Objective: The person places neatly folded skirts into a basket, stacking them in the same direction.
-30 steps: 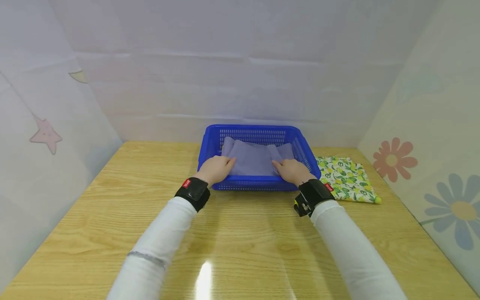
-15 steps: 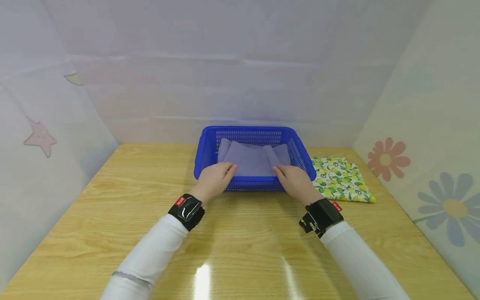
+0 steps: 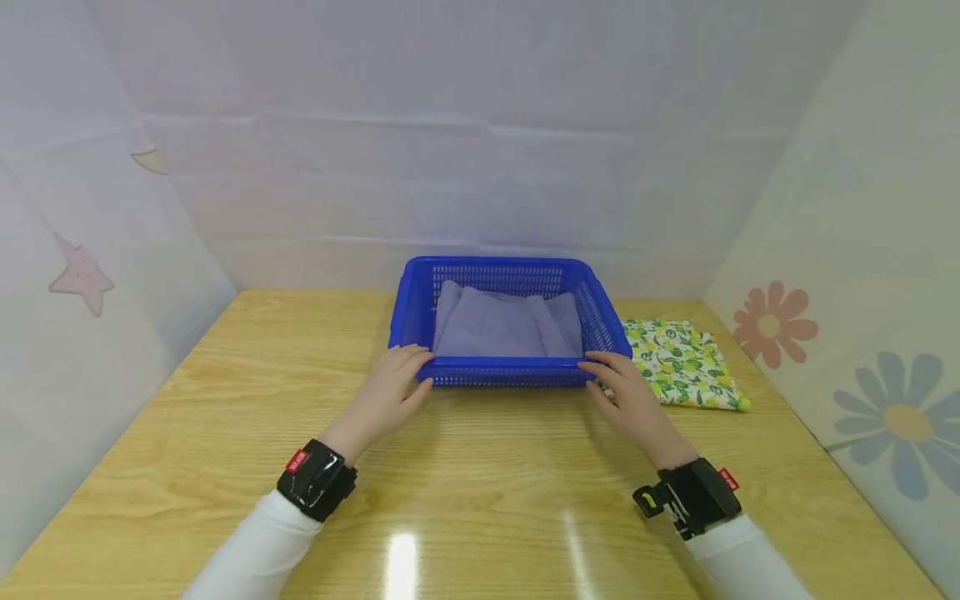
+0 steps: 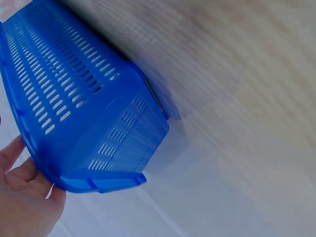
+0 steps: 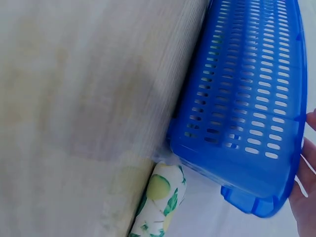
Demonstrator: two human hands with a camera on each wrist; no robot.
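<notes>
A folded lavender cloth [image 3: 498, 327] lies inside a blue plastic basket [image 3: 510, 363] with slotted walls. At the basket's front left corner, my left hand [image 3: 382, 393] touches the rim with its fingertips, thumb held apart below them. My right hand [image 3: 636, 407] is at the front right corner, its fingers loosely extended against the rim. Both wrist views show the fingers of the left hand [image 4: 29, 200] and of the right hand [image 5: 307, 180] by the rim's outer edge. Neither hand holds the cloth.
A folded lemon-print cloth [image 3: 686, 367] lies on the wooden table [image 3: 480, 483] just right of the basket. White fabric walls [image 3: 465, 150] with printed flowers and a star stand behind and at both sides.
My hands have let go of the lavender cloth, drawn back towards me and spread apart to the basket's front corners. The cloth stays in the basket.
</notes>
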